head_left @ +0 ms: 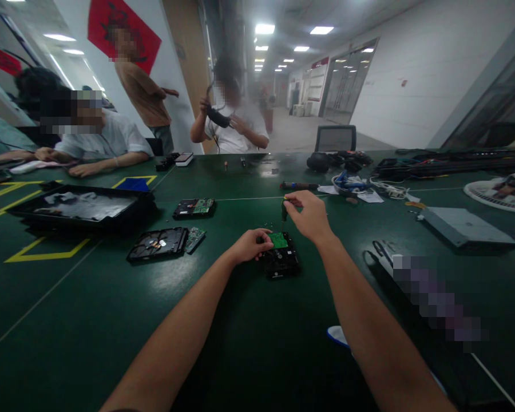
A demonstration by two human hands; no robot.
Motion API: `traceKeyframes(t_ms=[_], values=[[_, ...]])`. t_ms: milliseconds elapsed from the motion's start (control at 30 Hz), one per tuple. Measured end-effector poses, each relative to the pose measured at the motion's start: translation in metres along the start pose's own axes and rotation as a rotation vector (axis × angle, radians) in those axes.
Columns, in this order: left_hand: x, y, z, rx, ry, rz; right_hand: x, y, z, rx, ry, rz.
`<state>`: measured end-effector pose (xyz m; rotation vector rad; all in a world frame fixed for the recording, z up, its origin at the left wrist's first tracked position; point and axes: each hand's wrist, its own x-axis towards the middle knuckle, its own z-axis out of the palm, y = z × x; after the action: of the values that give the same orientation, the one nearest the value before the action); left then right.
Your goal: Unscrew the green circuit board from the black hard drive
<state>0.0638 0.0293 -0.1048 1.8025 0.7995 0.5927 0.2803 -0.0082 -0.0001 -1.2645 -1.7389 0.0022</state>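
Note:
A black hard drive lies on the table in front of me, a green circuit board on its upper face. My left hand is closed at the drive's left edge, thumb and fingers against it and the board. In my right hand a small screwdriver is pinched upright, its shaft pointing down at the board's far right corner. Whether the tip sits in a screw is too small to tell. Left of my hands lie another hard drive, a loose circuit board and a third drive.
A black tray stands at the left, and a silver metal box at the right. A dark tool, a bowl of blue items and black cables lie farther back. Several people are across the table.

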Motion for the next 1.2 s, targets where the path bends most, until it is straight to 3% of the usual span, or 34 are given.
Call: traceKeyframes(t_ms=[200, 400, 633, 833, 1033, 1200], values=[[0.0008, 0.0002, -0.0002, 0.003, -0.002, 0.008, -0.0002, 0.0041, 0.0022, 0.006, 0.011, 0.064], [0.0005, 0.0008, 0.0002, 0.013, 0.002, -0.013, 0.0001, 0.0026, 0.0012, -0.022, 0.002, -0.004], [-0.0010, 0.0039, 0.0003, 0.021, 0.003, -0.044, 0.0000, 0.0026, 0.0007, 0.000, -0.005, 0.072], [-0.0004, 0.0037, -0.0001, -0.001, 0.006, -0.033, -0.0002, 0.0008, -0.0002, -0.012, -0.019, 0.029], [-0.0006, 0.0029, -0.0004, 0.008, 0.007, -0.034, -0.0002, 0.0033, 0.0001, 0.000, -0.003, 0.119], [-0.0016, 0.0036, -0.0003, 0.007, 0.003, -0.028, -0.0001, 0.0005, -0.0005, -0.011, -0.027, 0.053]])
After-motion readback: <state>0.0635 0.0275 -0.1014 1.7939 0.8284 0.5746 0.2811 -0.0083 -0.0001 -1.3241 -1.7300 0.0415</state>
